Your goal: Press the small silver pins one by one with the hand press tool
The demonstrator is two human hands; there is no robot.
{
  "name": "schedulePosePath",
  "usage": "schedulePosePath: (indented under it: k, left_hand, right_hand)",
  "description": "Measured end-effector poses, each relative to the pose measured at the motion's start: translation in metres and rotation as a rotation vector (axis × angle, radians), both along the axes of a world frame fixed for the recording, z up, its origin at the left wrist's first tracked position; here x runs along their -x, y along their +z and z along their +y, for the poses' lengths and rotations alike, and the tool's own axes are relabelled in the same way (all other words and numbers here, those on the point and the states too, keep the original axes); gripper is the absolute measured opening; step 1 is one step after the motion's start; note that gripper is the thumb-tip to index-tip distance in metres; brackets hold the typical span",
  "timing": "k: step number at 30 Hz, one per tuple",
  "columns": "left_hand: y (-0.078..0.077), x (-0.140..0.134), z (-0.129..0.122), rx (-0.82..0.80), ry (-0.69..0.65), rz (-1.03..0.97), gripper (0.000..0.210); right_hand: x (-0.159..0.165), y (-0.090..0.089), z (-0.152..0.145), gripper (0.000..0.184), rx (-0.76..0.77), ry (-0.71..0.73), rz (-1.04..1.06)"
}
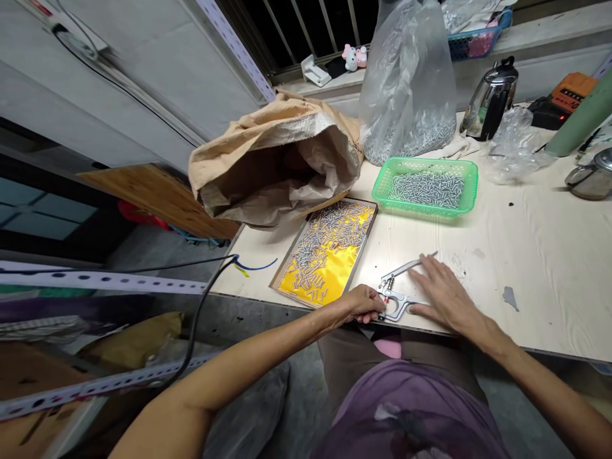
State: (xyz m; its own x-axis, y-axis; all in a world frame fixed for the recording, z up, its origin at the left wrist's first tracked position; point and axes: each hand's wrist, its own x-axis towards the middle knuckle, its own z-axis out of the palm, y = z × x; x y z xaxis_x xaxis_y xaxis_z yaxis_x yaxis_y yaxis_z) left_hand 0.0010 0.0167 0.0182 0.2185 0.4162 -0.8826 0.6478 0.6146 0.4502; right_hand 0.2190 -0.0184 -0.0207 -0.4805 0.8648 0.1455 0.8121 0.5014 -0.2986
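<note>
Metal hand pliers (pixel 398 305) with a C-shaped frame, a coil spring and a small red part lie at the front edge of the table, handles spread apart. My right hand (pixel 442 290) grips them, fingers over the upper handle and thumb along the lower one. At the jaw end, my left hand (pixel 366 303) is closed in a pinch; what its fingertips hold is hidden. Left of the pliers, a shallow tray (pixel 356 271) lined with yellow cloth carries many small metal pins (pixel 329 233). Further back stands a green plastic basket (pixel 430 208) with more metal pins.
A large open paper sack (pixel 272 166) leans over the tray's back end. Behind the basket is a clear plastic bag (pixel 406 83) of metal pieces. A kettle (pixel 490 99), crumpled plastic (pixel 519 146) and a metal pot (pixel 593 175) stand right. A black cable (pixel 194 331) hangs left.
</note>
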Motion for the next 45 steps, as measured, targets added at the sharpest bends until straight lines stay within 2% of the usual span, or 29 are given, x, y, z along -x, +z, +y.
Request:
schedulePosePath:
  k: [2, 4, 6, 10, 13, 15, 19, 21, 23, 26, 28, 31, 34, 38, 41, 42, 45]
  left_hand:
    - [-0.001, 0.002, -0.003, 0.008, 0.007, -0.009, 0.015]
    - [-0.002, 0.002, -0.005, 0.008, 0.020, -0.018, 0.017]
    - [-0.004, 0.003, -0.007, 0.006, 0.032, -0.023, 0.017]
    - [-0.007, 0.004, -0.008, 0.002, 0.031, -0.020, 0.021]
    - [-0.005, 0.007, -0.009, -0.030, -0.039, 0.021, 0.022]
    - [-0.002, 0.009, -0.012, -0.211, -0.153, 0.104, 0.022]
    - [0.002, 0.000, -0.017, -0.887, -0.469, 0.233, 0.019]
    - [0.000, -0.011, -0.017, -1.064, -0.655, 0.189, 0.031]
    - [-0.003, -0.023, -0.014, -1.133, -0.805, 0.132, 0.050]
    - [-0.005, -0.036, -0.008, -1.151, -0.935, 0.110, 0.064]
    - [-0.004, -0.042, -0.005, -1.147, -0.990, 0.132, 0.068]
    - [-0.001, -0.051, -0.001, -1.169, -1.051, 0.121, 0.067]
    - [-0.002, -0.059, 0.005, -1.178, -1.091, 0.030, 0.045]
    - [-0.010, -0.064, 0.012, -1.181, -1.058, -0.007, 0.028]
    - [-0.017, -0.064, 0.012, -1.190, -1.001, -0.004, 0.019]
    - [-0.019, -0.065, 0.012, -1.190, -0.986, 0.001, 0.019]
    - [-0.021, -0.067, 0.013, -1.189, -0.983, 0.020, 0.026]
  right_hand:
    - [-0.007, 0.001, 0.013, 0.089, 0.065, 0.007, -0.083]
    - [-0.009, 0.001, 0.021, 0.100, 0.115, 0.054, -0.142]
    - [-0.008, 0.003, 0.024, 0.099, 0.117, 0.082, -0.168]
    - [-0.002, 0.011, 0.016, 0.086, 0.070, 0.041, -0.156]
    - [0.000, 0.016, 0.007, 0.076, 0.050, 0.037, -0.143]
    - [0.001, 0.017, 0.003, 0.070, 0.037, 0.046, -0.149]
    - [0.006, 0.014, -0.003, 0.062, 0.009, 0.041, -0.151]
    - [0.006, 0.012, -0.006, 0.065, 0.000, 0.026, -0.134]
    - [0.004, 0.010, -0.009, 0.072, -0.002, 0.015, -0.111]
    - [-0.007, 0.006, -0.015, 0.083, -0.002, -0.056, -0.105]
    - [-0.015, 0.004, -0.019, 0.080, 0.002, -0.111, -0.106]
    - [-0.021, 0.005, -0.022, 0.062, 0.030, -0.093, -0.083]
    - [-0.020, 0.011, -0.020, 0.043, 0.045, -0.071, -0.087]
    - [-0.017, 0.015, -0.014, 0.024, 0.043, -0.100, -0.128]
    - [-0.015, 0.013, -0.011, 0.007, 0.030, -0.087, -0.135]
    - [-0.015, 0.011, -0.010, 0.005, 0.020, -0.085, -0.138]
    - [-0.015, 0.008, -0.008, 0.018, -0.008, -0.087, -0.136]
